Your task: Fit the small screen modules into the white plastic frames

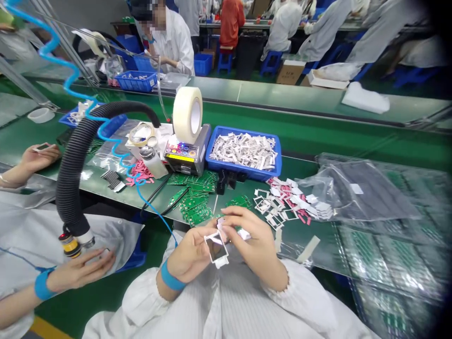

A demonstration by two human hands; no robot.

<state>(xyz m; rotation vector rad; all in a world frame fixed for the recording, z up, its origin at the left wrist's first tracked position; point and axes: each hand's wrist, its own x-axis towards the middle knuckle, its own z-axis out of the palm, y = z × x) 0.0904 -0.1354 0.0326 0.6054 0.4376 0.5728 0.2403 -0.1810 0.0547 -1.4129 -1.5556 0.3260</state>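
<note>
My left hand (192, 254) pinches a small white square frame (216, 248) held in front of my lap. My right hand (252, 240) is curled just to the right of it, fingertips closed on a small white piece (243, 234) near the frame's top edge. Both hands hover at the near edge of the green bench (318, 141). Just beyond them lie several small green circuit boards (194, 202). To the right of those lies a scatter of white frames and pink pieces (289, 202).
A blue tray of white frames (245, 151) stands behind the boards, beside a tape dispenser with a large white roll (187, 115). A black corrugated hose (76, 160) arches at left above a co-worker's hands (83, 268). Clear plastic bags of boards (370, 193) cover the right.
</note>
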